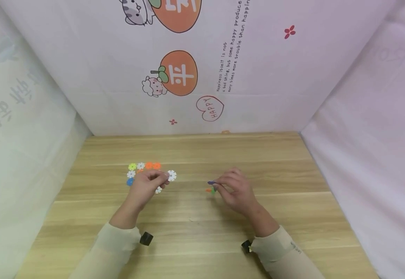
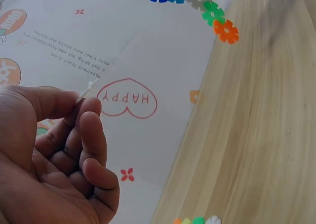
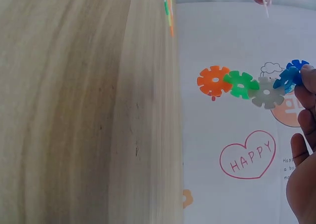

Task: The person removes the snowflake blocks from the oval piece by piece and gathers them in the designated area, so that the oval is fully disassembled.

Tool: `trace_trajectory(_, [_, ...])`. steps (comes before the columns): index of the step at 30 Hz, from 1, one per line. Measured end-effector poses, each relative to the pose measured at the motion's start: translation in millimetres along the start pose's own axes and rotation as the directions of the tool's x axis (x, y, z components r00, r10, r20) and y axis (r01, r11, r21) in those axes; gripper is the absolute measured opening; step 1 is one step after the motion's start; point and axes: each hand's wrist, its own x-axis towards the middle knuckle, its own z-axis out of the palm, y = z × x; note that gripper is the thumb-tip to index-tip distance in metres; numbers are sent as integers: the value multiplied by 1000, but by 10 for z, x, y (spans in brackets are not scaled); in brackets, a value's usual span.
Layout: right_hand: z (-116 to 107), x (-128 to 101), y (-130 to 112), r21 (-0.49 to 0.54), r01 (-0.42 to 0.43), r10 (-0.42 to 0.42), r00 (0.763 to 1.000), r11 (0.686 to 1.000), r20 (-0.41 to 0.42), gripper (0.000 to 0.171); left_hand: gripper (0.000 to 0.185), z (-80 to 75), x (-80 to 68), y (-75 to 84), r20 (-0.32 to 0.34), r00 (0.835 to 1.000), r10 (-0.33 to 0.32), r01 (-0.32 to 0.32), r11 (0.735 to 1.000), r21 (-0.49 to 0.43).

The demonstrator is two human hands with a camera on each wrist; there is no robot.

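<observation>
My left hand (image 1: 146,186) pinches a white notched plastic disc (image 1: 172,176) between thumb and fingertips, held up over the table; the left wrist view shows it edge-on. In my right hand (image 1: 236,190) is the end of a chain of interlocked discs. Seen from the right wrist, the chain runs from a dark blue disc (image 3: 297,65) at the fingertips through a lighter blue and a grey-white disc (image 3: 267,93) to a green disc (image 3: 241,84) and an orange disc (image 3: 214,81) at the free end. The two hands are apart, the chain hanging between them.
Loose notched discs, among them a yellow one (image 1: 132,166), a blue one (image 1: 130,181) and orange ones (image 1: 149,165), lie on the wooden table (image 1: 195,240) behind and beside my left hand, which partly hides them. White printed cloth (image 1: 258,77) walls the back and both sides.
</observation>
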Motion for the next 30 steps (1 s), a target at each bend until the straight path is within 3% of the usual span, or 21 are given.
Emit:
trace_trajectory(8, [12, -31, 10, -15, -14, 14, 1000, 1000, 7, 7, 34, -129, -27, -112, -74, 995, -66, 73, 992, 98])
trace_trajectory(21, [32, -32, 16, 23, 5, -4, 1000, 1000, -14, 5, 40, -279, -65, -290, -105, 989, -100, 113, 986, 124])
trace_trajectory(30, [38, -38, 15, 20, 8, -8, 1000, 1000, -22, 4, 43, -371, -103, -377, -142, 979, -149, 176, 962, 208])
